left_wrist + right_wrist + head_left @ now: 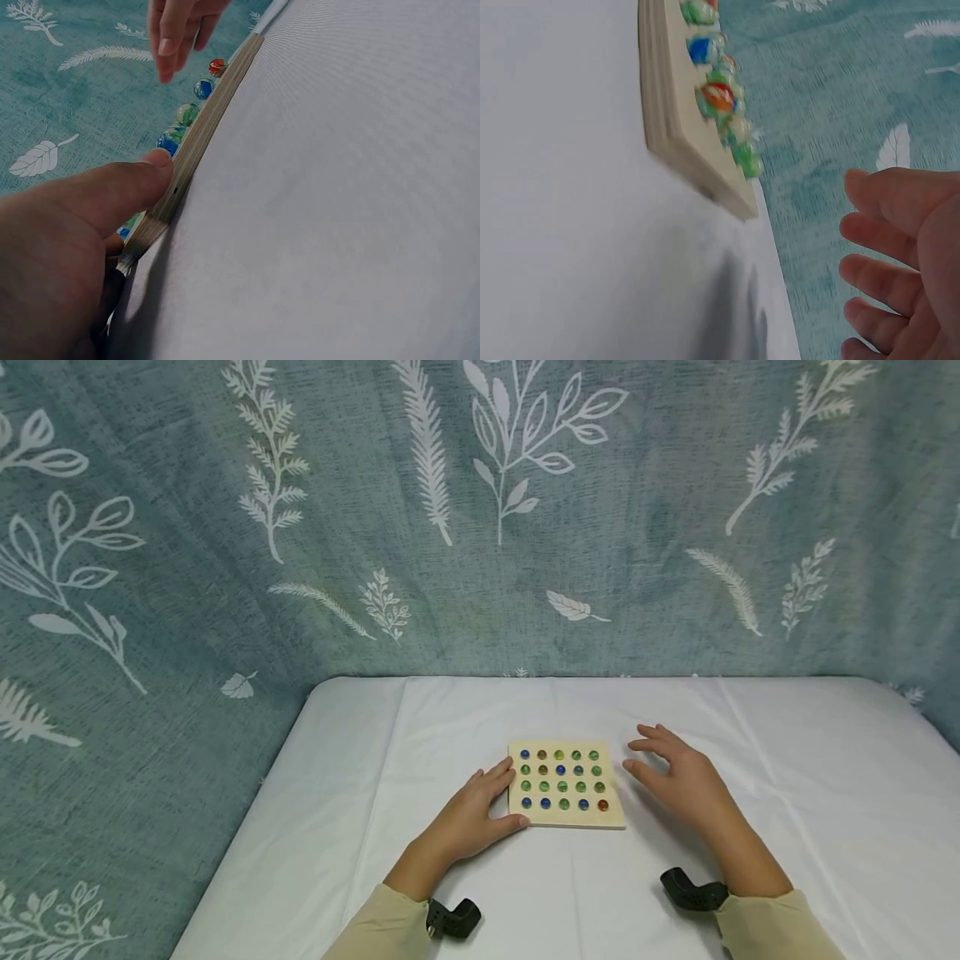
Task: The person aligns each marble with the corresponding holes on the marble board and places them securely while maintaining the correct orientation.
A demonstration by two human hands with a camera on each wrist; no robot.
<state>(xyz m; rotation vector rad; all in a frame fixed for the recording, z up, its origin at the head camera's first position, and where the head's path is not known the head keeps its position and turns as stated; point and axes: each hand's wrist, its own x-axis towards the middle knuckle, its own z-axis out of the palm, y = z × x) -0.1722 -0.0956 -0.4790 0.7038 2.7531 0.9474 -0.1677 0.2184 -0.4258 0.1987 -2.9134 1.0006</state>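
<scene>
A pale wooden board (611,818) lies flat on the white cloth, with rows of glass marbles (562,787) seated in its top. The marbles are mostly green and blue, a few brown or orange. My left hand (468,820) holds the board's near left corner: the thumb (142,180) presses by the front edge and the fingers lie along the left side, partly hidden in the left wrist view. To the right of the board, my right hand (686,781) hovers with spread, slightly bent fingers and nothing in them. A gap separates it from the board in the right wrist view.
White cloth (450,718) covers the table. Behind and to the left hangs a blue-green curtain (337,527) with white leaf prints. A black wrist device (453,918) sits at the left cuff, another (693,892) at the right.
</scene>
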